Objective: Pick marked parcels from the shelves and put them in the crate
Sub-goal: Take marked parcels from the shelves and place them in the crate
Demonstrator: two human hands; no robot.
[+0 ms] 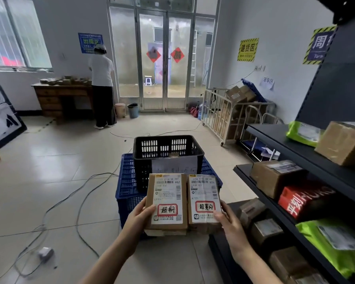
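Two marked parcels are being held side by side, edges touching, each bearing a red-framed handwritten label at the end nearest the hands. The left parcel [166, 199] is being gripped at its outer near corner by the left hand [140, 215], with the thumb laid on the top face and the other fingers hidden beneath. The right parcel [204, 199] is being gripped in the same way by the right hand [230, 220]. Both long axes are being kept pointing straight away from the hands.

The black crate [166, 137] is standing directly beyond the far ends of the parcels and lower than them, set on a blue crate [127, 181], with its open top facing up. It is lying slightly toward the left hand's side, so that hand is judged a little nearer. The shelves [275, 136] are standing off to the right hand's side. A forward, downward carry along the parcels' own axis is judged to be called for.
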